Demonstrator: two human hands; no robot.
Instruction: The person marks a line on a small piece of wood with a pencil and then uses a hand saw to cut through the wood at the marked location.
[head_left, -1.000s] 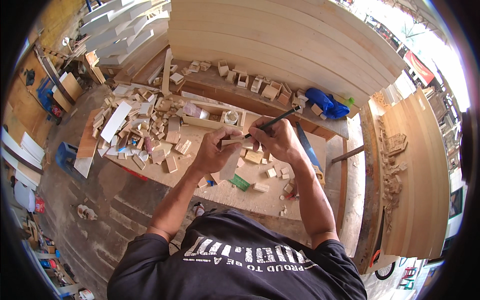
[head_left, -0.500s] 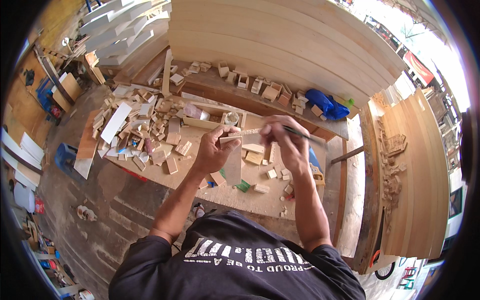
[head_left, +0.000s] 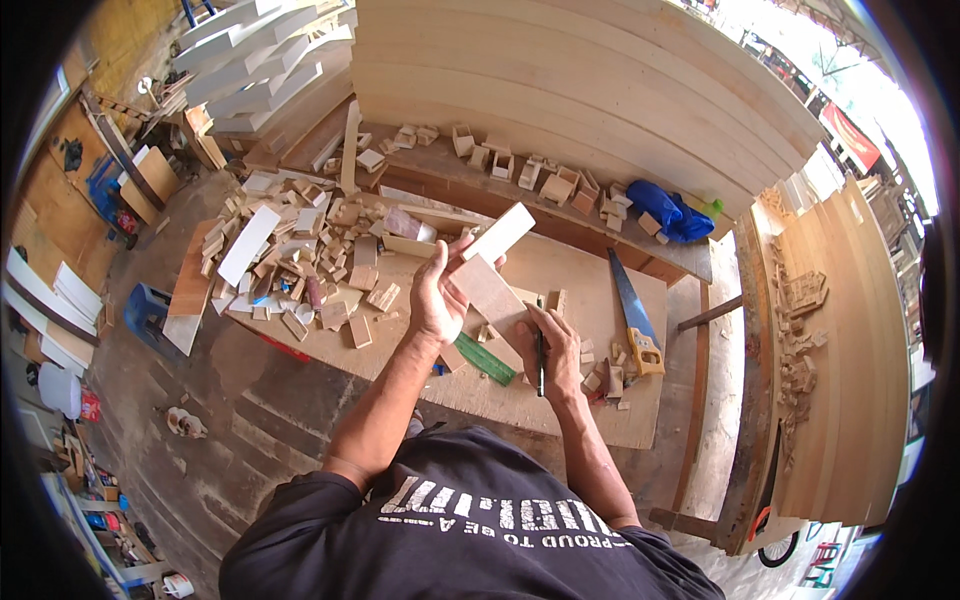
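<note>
My left hand (head_left: 440, 295) is closed around the upper end of a flat, pale wooden board (head_left: 492, 288), which slants down to the right above the workbench. Across that end lies a shorter light wooden block (head_left: 500, 232), angled up to the right. Whether the two are fixed together I cannot tell. My right hand (head_left: 556, 352) grips a thin dark pencil-like stick (head_left: 541, 350), held nearly upright, and its fingers touch the lower end of the board. Under the board, a flat green piece (head_left: 485, 360) rests on the bench.
Wood offcuts (head_left: 300, 250) pile up on the left of the workbench (head_left: 440, 395). A handsaw (head_left: 632, 305) with a yellow handle lies at the right. Behind, small wooden boxes (head_left: 560, 185) and a blue bag (head_left: 670, 212) line a ledge. A blue stool (head_left: 145, 310) stands at the left.
My right hand has come down from the top of the board to its lower end, and the stick has swung upright. The board and block are tilted differently, uncovering the saw.
</note>
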